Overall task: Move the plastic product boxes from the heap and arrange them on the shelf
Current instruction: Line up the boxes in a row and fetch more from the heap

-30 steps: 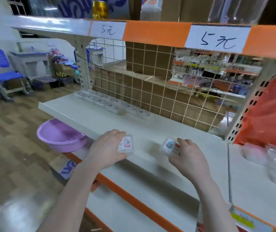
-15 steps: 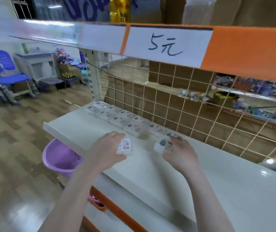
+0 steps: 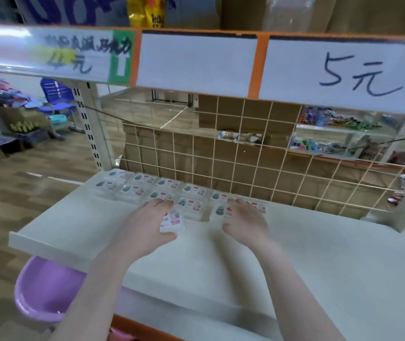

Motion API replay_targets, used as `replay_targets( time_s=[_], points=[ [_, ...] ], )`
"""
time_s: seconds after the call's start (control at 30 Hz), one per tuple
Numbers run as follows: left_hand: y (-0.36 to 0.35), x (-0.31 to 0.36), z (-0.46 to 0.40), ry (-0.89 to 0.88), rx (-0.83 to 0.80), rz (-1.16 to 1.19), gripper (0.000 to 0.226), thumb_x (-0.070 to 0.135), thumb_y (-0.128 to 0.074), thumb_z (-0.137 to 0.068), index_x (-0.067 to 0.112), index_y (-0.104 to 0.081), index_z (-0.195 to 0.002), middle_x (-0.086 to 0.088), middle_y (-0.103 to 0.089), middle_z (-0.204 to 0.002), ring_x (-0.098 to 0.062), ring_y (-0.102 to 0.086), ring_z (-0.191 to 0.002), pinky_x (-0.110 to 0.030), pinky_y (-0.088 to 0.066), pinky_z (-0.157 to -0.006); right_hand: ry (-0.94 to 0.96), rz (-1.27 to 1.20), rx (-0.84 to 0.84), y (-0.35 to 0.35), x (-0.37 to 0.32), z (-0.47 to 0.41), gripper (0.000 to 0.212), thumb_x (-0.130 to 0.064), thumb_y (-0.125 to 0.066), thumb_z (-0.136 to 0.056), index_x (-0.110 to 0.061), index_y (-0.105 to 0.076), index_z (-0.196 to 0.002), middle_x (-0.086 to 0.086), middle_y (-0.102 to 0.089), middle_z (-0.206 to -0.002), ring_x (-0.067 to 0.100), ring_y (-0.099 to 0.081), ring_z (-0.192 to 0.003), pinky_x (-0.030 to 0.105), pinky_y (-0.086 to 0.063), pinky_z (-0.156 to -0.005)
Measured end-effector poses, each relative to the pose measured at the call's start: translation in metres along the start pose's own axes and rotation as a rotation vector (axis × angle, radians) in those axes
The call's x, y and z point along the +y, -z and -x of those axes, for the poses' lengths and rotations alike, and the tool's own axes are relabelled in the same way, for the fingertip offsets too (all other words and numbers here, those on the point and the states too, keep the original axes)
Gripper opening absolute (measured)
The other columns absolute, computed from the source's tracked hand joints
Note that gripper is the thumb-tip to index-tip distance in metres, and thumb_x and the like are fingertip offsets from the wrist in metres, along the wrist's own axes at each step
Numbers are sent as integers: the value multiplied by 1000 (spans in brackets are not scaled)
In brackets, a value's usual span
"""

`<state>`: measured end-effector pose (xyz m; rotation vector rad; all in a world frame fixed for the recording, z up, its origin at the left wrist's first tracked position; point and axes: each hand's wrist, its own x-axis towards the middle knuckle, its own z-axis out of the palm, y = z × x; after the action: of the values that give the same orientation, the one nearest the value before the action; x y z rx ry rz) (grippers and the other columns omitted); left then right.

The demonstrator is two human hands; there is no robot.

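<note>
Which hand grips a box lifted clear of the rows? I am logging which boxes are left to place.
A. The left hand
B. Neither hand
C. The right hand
A: the left hand grips a small box in front of the rows, while the right hand presses a box down at the row's end.

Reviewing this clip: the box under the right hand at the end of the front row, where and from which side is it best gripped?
Probably its two short side edges, from above. The plastic box lies flat on the shelf, neighbours close alongside, right hand already over it.
</note>
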<state>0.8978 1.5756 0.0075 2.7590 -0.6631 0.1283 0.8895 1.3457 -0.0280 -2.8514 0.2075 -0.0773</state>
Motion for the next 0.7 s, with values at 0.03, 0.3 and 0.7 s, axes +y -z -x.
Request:
replay_targets(
  time_s=[0.03,0.3,0.7],
  points=[
    [0,-4,-3,-15,0,-4,70,37,-67,-79,23,-38,-141,4,-44,-137,-16,-45,-122,-27,-38,-96,-4,17,3,-2,-2,-1,61,-28,-54,-82,-18,-36,-139,2,-42,-141,24,-42,-126,31,-35,-99],
    [-1,-24,-18,-107,-38,4,71,41,-66,-79,24,-36,-142,3,-41,-141,-19,-43,-125,-29,-38,-98,15,90,-11,-20,-7,-7,63,-32,-54,-89,-18,-28,-145,1,-30,-151,21,-30,-137,31,-27,-108],
    [-4,-47,-26,-151,-69,-2,71,42,-64,-80,25,-35,-143,4,-42,-140,-18,-42,-125,-29,-37,-96,-35,28,67,-31,-4,-4,52,-24,-53,-92,-24,-36,-141,-2,-27,-152,21,-29,-137,31,-31,-106]
  ],
)
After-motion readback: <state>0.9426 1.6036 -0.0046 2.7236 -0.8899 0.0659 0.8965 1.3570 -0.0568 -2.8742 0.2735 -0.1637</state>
